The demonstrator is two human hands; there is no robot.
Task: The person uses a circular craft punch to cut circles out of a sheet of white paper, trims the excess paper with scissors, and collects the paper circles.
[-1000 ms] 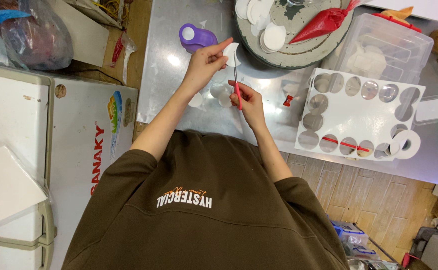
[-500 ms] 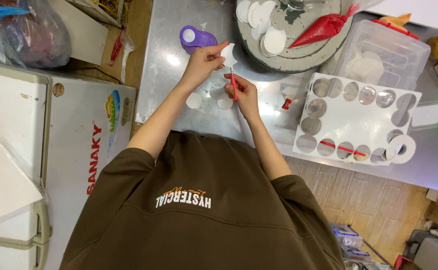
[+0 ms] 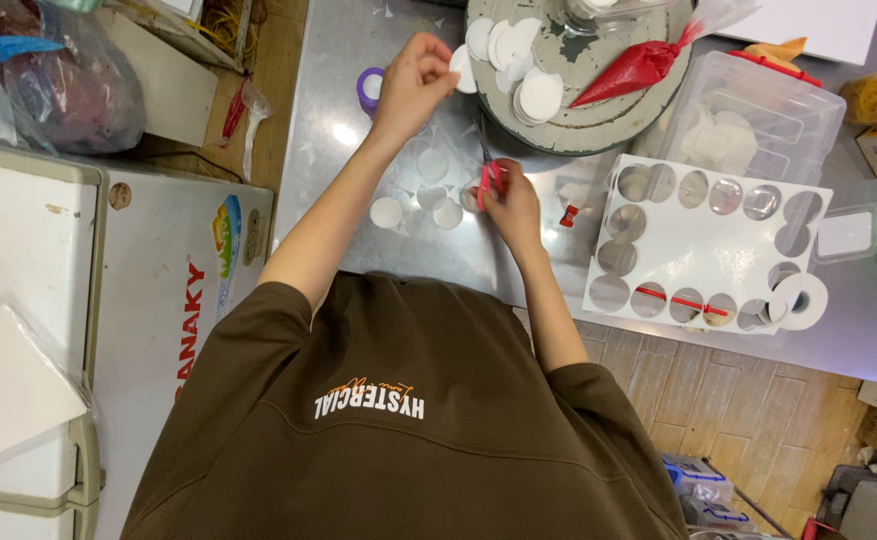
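Note:
My left hand (image 3: 414, 85) is raised over the steel table (image 3: 329, 150) and pinches a white paper disc (image 3: 464, 68) near the edge of a round grey turntable (image 3: 579, 125). My right hand (image 3: 511, 205) is lower, near the table's front edge, and grips small red-handled scissors (image 3: 486, 180) with the blades pointing away from me. Between the hands, several cut white discs (image 3: 387, 212) lie loose on the table. A purple hole punch (image 3: 369, 88) sits just left of my left hand.
The turntable holds a stack of white discs (image 3: 519, 60) and a red piping bag (image 3: 639, 65). To the right are a white sheet with round holes (image 3: 709, 245), a clear plastic box (image 3: 759, 110) and a tape roll (image 3: 807, 302). A white chest freezer (image 3: 159, 260) stands left.
My left hand has moved away from the scissors toward the turntable, carrying the white disc. My right hand keeps the scissors low by the loose discs.

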